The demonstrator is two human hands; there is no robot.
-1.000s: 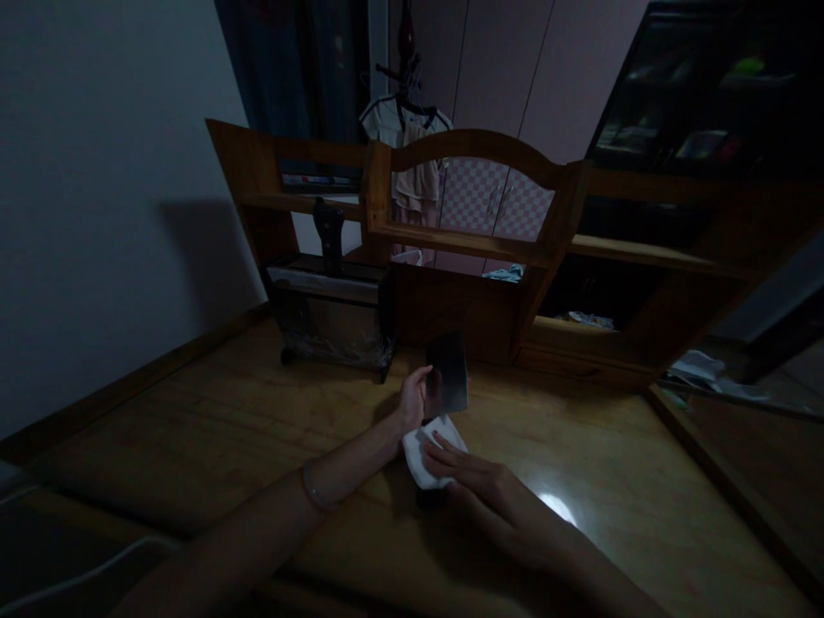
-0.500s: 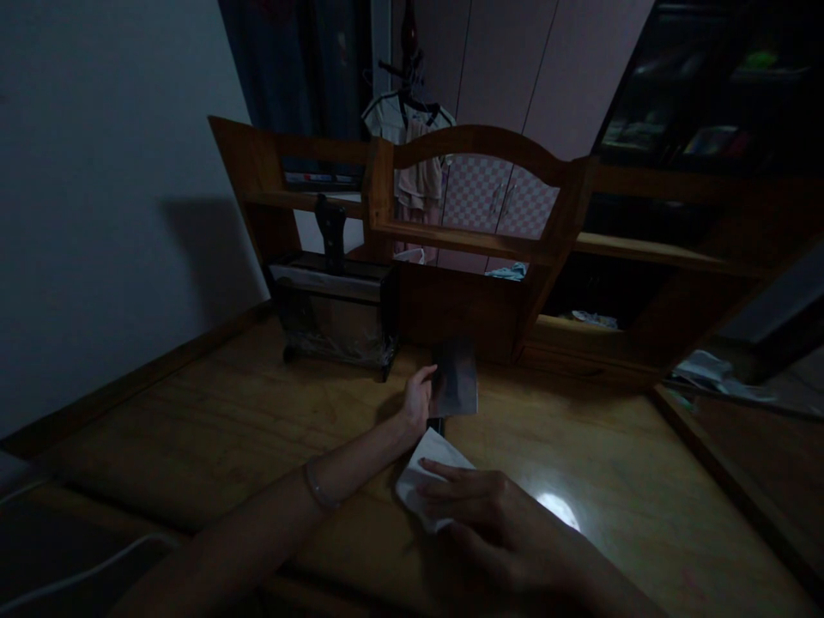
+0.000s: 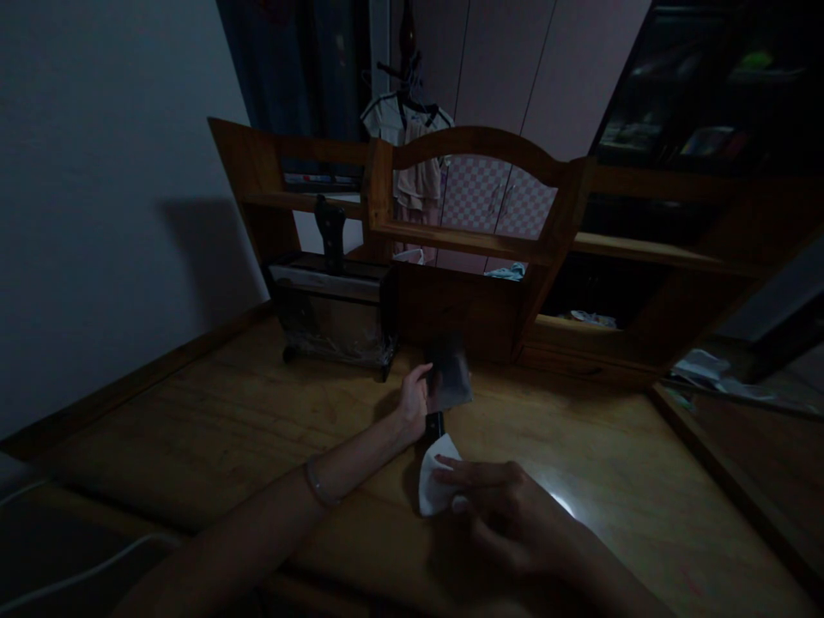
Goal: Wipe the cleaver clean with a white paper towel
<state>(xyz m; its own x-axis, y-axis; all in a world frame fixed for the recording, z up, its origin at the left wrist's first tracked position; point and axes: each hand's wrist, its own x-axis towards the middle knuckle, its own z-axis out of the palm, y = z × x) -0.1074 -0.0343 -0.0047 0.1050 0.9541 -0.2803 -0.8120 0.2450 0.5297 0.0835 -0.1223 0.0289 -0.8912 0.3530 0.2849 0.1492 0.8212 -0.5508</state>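
A cleaver [image 3: 451, 379] with a broad metal blade and a black handle is tilted above the desk, its blade pointing away from me. My left hand [image 3: 414, 403] is closed on the blade's left edge, thumb on the near face. My right hand [image 3: 499, 506] pinches a white tissue [image 3: 436, 481], which lies over the lower end of the black handle. The part of the handle under the tissue is hidden.
A knife block [image 3: 331, 313] with one black-handled knife [image 3: 331, 232] in it stands at the back left of the wooden desk [image 3: 257, 429]. Wooden shelving [image 3: 463, 236] runs along the rear. A white cable [image 3: 129, 549] lies at the lower left.
The tissue has been folded narrower and moved slightly right, baring more of the black handle. The blade has tilted a little, and my right hand's fingers have drawn into a pinch.
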